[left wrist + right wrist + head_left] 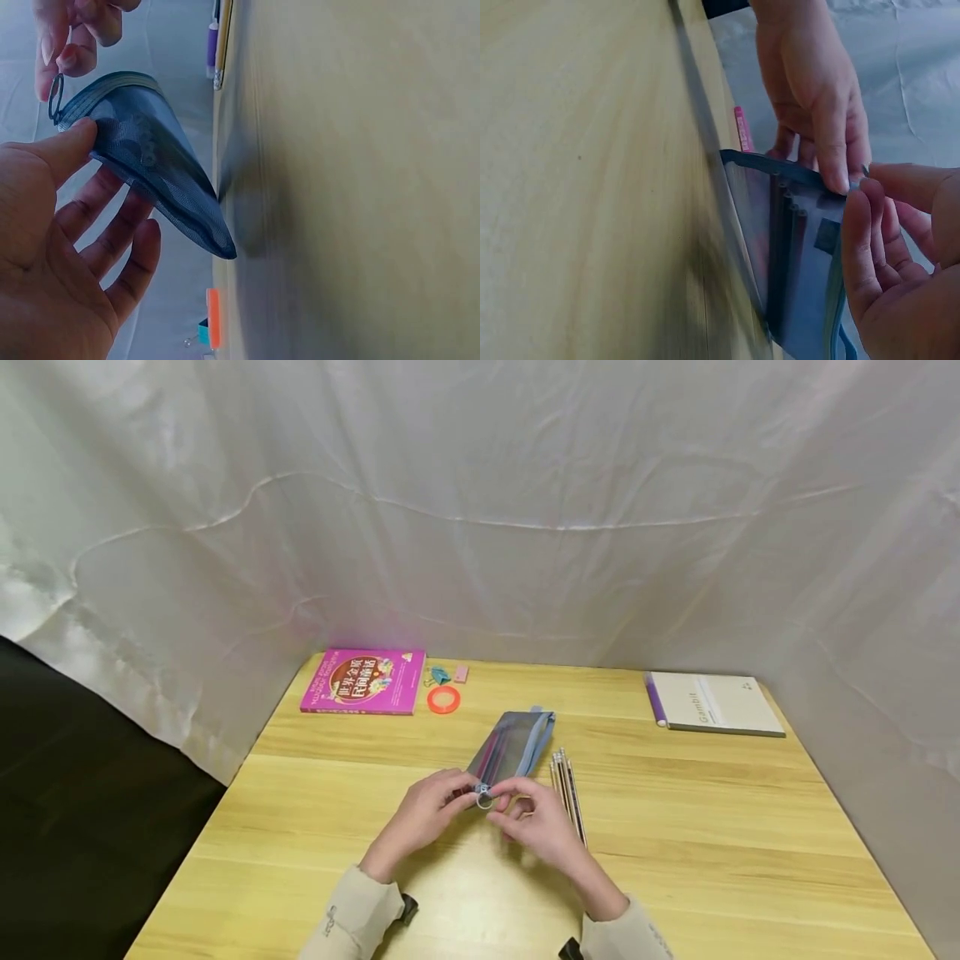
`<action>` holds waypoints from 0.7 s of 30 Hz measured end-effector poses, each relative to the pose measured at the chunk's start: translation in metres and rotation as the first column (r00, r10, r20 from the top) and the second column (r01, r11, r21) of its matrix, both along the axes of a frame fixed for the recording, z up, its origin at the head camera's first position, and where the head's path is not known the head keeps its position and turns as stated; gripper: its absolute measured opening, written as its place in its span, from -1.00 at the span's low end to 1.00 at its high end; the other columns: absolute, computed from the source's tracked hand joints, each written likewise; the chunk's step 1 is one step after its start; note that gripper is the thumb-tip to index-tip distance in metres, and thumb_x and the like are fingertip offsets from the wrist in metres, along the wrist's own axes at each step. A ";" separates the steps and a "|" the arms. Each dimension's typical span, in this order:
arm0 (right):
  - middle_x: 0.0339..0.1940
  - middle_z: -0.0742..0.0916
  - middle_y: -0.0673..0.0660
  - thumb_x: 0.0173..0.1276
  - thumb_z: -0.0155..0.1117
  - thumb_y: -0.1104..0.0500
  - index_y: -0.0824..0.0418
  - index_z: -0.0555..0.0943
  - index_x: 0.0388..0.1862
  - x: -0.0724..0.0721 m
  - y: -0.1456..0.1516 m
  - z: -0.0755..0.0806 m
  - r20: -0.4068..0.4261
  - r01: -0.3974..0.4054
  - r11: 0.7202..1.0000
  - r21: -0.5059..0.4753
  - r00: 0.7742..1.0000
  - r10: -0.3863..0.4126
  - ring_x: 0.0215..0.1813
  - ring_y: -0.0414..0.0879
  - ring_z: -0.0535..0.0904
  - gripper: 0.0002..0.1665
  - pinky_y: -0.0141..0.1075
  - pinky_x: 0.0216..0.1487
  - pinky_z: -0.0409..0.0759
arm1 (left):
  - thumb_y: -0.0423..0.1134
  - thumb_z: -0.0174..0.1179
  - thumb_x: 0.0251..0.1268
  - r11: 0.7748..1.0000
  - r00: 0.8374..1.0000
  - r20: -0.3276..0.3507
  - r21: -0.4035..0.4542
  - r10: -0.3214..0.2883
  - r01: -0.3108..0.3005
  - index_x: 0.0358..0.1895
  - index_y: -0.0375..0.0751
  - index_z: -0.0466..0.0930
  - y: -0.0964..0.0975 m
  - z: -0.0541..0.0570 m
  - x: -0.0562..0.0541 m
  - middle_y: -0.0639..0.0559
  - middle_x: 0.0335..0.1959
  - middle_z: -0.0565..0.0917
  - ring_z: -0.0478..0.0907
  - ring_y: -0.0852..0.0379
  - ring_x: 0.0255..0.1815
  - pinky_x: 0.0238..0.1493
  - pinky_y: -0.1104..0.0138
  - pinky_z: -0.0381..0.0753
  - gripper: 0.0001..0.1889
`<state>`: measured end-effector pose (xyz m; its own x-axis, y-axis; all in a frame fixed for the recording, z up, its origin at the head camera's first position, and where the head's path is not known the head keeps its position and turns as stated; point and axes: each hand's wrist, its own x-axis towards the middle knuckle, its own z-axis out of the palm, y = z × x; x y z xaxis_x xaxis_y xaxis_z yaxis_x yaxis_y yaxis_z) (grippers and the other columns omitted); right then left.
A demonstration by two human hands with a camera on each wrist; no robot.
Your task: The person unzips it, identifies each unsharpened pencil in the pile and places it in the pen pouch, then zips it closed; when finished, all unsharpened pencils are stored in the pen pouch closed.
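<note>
A blue-grey mesh pencil case (pixel 512 743) with a light blue zip slants up from the wooden table, its near end raised. Several slim sticks, probably pencils (pixel 784 247), show through the mesh. My left hand (pixel 427 810) holds that near end, thumb on top and fingers below. At the same corner, my right hand (pixel 543 827) pinches the zip's ring pull (pixel 485 801) between thumb and forefinger. In the left wrist view, the ring (pixel 55 97) stands up from the zip's end. The zip's far part looks parted. Several loose pencils (pixel 568 789) lie just right of the case.
At the back left are a pink book (pixel 363 681), an orange ring of tape (pixel 443 699), teal binder clips (pixel 439 675) and a pink eraser (pixel 461 674). A white notebook (pixel 716 702) with a purple-and-white pen (pixel 656 700) lies at the back right. Grey curtains surround the table (pixel 712 843).
</note>
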<state>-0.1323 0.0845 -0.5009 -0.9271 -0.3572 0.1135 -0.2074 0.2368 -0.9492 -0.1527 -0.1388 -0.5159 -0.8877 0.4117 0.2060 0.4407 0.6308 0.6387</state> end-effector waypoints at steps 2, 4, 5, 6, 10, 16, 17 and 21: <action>-0.31 0.68 0.14 0.25 0.54 0.34 0.18 0.73 -0.06 0.000 -0.002 -0.001 -0.056 0.016 0.998 0.053 0.998 -0.013 -0.41 -0.25 0.61 -0.71 -0.43 -0.38 0.68 | -0.07 0.21 0.54 1.000 1.000 -0.007 0.003 -0.002 0.002 -0.07 0.17 0.69 0.000 0.000 0.000 0.34 -0.28 0.60 0.46 0.30 -0.30 -0.24 0.41 0.51 -0.92; -0.37 0.67 0.05 0.21 0.56 0.35 0.14 0.76 -0.12 0.000 -0.004 -0.002 -0.097 0.053 0.993 0.104 0.994 -0.043 -0.39 -0.26 0.58 -0.72 -0.44 -0.35 0.66 | -0.05 0.20 0.55 1.000 1.000 -0.011 0.008 -0.005 0.005 -0.07 0.18 0.69 0.000 0.000 0.000 0.33 -0.27 0.61 0.47 0.30 -0.28 -0.22 0.40 0.52 -0.91; -0.39 0.66 0.02 0.19 0.57 0.36 0.13 0.77 -0.15 0.000 -0.005 -0.002 -0.109 0.070 0.990 0.119 0.992 -0.057 -0.39 -0.27 0.57 -0.73 -0.44 -0.33 0.66 | -0.05 0.19 0.55 1.000 1.000 -0.007 0.009 -0.006 0.006 -0.07 0.18 0.69 0.000 0.000 0.000 0.33 -0.26 0.62 0.47 0.30 -0.28 -0.21 0.40 0.53 -0.91; -0.40 0.65 -0.01 0.17 0.58 0.37 0.11 0.78 -0.17 0.000 -0.006 -0.001 -0.115 0.089 0.987 0.131 0.991 -0.074 -0.38 -0.27 0.55 -0.72 -0.44 -0.31 0.65 | -0.05 0.19 0.55 1.000 1.000 -0.006 0.012 -0.008 0.008 -0.07 0.19 0.69 0.000 -0.001 0.000 0.34 -0.25 0.62 0.48 0.31 -0.27 -0.20 0.40 0.53 -0.90; -0.43 0.62 -0.07 0.15 0.62 0.31 0.02 0.81 -0.27 0.000 -0.007 0.001 -0.107 0.133 0.979 0.155 0.987 -0.118 -0.39 -0.27 0.54 -0.77 -0.45 -0.33 0.64 | -0.05 0.19 0.55 1.000 1.000 0.009 0.018 -0.017 0.017 -0.06 0.21 0.68 -0.001 -0.002 0.000 0.35 -0.24 0.62 0.49 0.31 -0.26 -0.18 0.41 0.55 -0.91; -0.42 0.65 -0.07 0.20 0.62 0.19 0.01 0.81 -0.37 -0.003 -0.005 0.001 -0.110 0.175 0.979 0.104 0.980 -0.164 -0.35 -0.26 0.56 -0.90 -0.43 -0.34 0.65 | -0.03 0.18 0.56 0.999 1.000 0.006 0.026 -0.023 0.023 -0.07 0.22 0.68 0.000 -0.002 0.000 0.36 -0.19 0.65 0.51 0.32 -0.24 -0.15 0.40 0.56 -0.91; -0.42 0.67 -0.06 0.23 0.60 0.17 0.02 0.81 -0.37 -0.004 -0.004 0.001 -0.107 0.179 0.980 0.089 0.980 -0.169 -0.35 -0.25 0.57 -0.92 -0.43 -0.34 0.66 | -0.03 0.19 0.55 0.999 1.000 0.003 0.025 -0.023 0.023 -0.07 0.22 0.68 0.000 -0.002 0.000 0.36 -0.20 0.65 0.51 0.32 -0.24 -0.16 0.40 0.57 -0.91; -0.44 0.73 0.08 0.33 0.53 0.13 0.08 0.79 -0.36 -0.006 -0.002 0.003 -0.064 0.180 0.983 0.033 0.982 -0.178 -0.46 -0.06 0.64 -0.91 -0.39 -0.51 0.67 | -0.03 0.20 0.54 0.999 1.000 0.001 0.016 -0.030 0.030 -0.10 0.23 0.68 -0.001 0.000 0.001 0.37 -0.23 0.63 0.49 0.32 -0.27 -0.19 0.41 0.55 -0.93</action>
